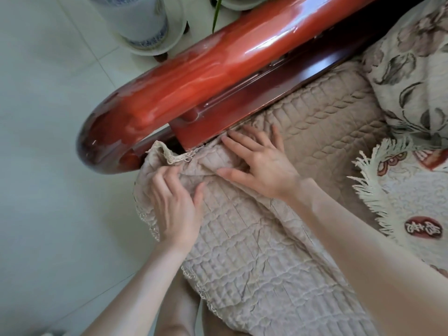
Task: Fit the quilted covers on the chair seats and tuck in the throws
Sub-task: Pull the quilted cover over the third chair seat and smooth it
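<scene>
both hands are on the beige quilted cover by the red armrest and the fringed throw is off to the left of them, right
Not quite: the fringed throw lies to the right of the hands, not the left, as the head view shows. The rest holds: the left hand and the right hand are both on the beige quilted cover by the red armrest.

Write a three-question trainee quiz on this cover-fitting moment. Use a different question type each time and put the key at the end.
1. True or false: the right hand lies flat on the quilted cover beside the red armrest.
2. The left hand: A) lies flat, B) grips a fold of the cover, C) hangs free.
3. Fill in: the fringed throw lies to the ____ of the right hand.
Key: 1 true; 2 B; 3 right.
</scene>
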Tool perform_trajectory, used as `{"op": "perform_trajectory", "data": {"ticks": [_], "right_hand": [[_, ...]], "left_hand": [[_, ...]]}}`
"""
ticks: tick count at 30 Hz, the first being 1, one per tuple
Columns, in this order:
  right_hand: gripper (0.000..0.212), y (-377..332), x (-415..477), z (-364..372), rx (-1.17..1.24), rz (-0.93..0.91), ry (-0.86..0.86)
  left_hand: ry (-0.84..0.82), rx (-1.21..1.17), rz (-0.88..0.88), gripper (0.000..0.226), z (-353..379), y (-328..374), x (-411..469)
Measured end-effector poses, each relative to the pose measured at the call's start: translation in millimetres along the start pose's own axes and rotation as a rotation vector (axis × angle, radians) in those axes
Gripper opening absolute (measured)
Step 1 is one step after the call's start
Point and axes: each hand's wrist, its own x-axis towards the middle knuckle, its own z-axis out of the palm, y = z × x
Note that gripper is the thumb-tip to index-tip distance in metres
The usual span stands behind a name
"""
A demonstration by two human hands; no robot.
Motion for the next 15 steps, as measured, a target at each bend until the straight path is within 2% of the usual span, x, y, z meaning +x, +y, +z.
{"op": "perform_trajectory", "data": {"ticks": [2, 5, 8, 12, 15], "right_hand": [[0.088, -1.6, 2.6, 1.7, -0.038, -0.060, -0.038], [0.092, 3.9, 5.2, 2.9, -0.072, -0.024, -0.079], [0.091, 5.1, 7.0, 4.5, -0.071, 0.029, -0.125], [0.083, 3.9, 7.9, -0.6, -0.086, 0.068, -0.172], [0.085, 16.1, 6.1, -10.4, -0.119, 0.099, -0.189]], "left_hand": [[-0.050, -0.025, -0.057, 0.056, 3.4, -1.7, 1.2], [-0.050, -0.075, -0.060, 0.045, 4.6, -2.0, 8.1], [-0.047, -0.142, 0.033, 0.035, 0.6, -15.0, 19.3], [-0.104, -0.111, 0.159, 0.043, -7.8, -27.2, 30.5], [-0.123, -0.040, 0.230, 0.040, -21.1, -40.9, 23.2]]}}
